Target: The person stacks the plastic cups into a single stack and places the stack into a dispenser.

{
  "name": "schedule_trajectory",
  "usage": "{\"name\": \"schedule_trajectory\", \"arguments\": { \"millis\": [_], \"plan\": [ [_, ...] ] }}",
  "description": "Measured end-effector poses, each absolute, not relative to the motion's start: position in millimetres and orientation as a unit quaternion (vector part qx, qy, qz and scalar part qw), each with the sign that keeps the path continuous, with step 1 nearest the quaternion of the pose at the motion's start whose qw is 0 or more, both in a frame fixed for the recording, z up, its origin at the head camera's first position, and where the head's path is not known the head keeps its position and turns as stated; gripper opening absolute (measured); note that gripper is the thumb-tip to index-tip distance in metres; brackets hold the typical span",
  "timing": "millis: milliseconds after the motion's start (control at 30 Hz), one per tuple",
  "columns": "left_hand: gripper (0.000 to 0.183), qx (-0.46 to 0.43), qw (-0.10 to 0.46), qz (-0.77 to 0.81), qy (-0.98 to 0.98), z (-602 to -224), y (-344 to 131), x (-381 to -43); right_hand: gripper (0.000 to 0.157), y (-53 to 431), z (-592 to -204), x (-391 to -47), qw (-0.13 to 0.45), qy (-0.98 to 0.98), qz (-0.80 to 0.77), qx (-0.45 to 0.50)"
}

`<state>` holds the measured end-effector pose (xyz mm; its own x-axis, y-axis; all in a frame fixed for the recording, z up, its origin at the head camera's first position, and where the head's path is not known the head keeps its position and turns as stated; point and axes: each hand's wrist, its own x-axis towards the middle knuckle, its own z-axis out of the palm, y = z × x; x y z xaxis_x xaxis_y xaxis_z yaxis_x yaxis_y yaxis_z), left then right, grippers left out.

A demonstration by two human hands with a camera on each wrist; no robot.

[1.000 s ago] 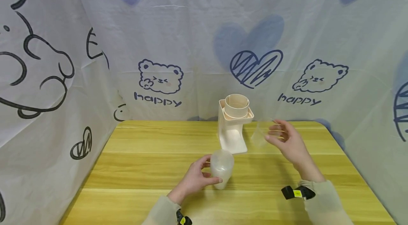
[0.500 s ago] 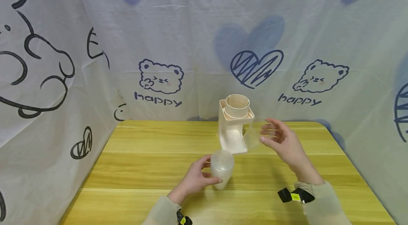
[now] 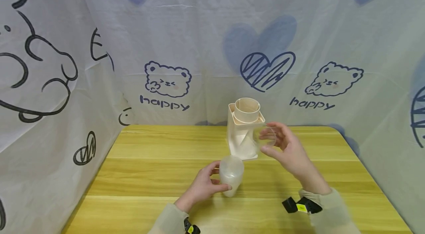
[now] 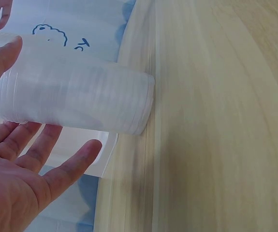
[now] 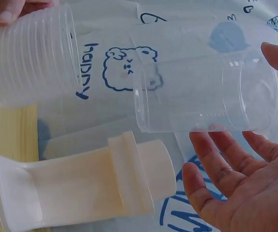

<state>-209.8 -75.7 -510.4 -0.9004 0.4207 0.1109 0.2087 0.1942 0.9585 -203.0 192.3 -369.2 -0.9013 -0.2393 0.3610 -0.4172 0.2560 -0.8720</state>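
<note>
A stack of clear plastic cups (image 3: 231, 173) stands upright on the table, and my left hand (image 3: 203, 187) grips it from the left side. In the left wrist view, the thumb and fingers lie on opposite sides of the nested cups (image 4: 80, 92). My right hand (image 3: 290, 154) holds a single clear plastic cup (image 5: 177, 92) between thumb and fingers, raised above the table and tilted. In the head view this cup overlaps the front right of a cream-coloured stand (image 3: 235, 134), which has a round collar on top and a flat foot. The stand is nearest to the right hand.
The wooden table (image 3: 149, 175) carries the stand near its back edge. Behind it hangs a printed cloth (image 3: 206, 42) with bears and hearts, which also runs along the left and right sides. Each wrist wears a black strap (image 3: 302, 206).
My right hand has moved left with the single cup, bringing it from beside the stand to overlap its front in the head view. The left hand and the stack have stayed still.
</note>
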Motion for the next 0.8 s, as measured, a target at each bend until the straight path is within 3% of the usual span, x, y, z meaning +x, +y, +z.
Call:
{"name": "schedule_trajectory", "arguments": {
  "millis": [800],
  "plan": [
    [0.068,0.209,0.086,0.607,0.762,-509.4,-75.6,-208.2,0.059,159.0,-393.7,-206.1,0.018,-0.802,0.538,0.259]
  ]
}}
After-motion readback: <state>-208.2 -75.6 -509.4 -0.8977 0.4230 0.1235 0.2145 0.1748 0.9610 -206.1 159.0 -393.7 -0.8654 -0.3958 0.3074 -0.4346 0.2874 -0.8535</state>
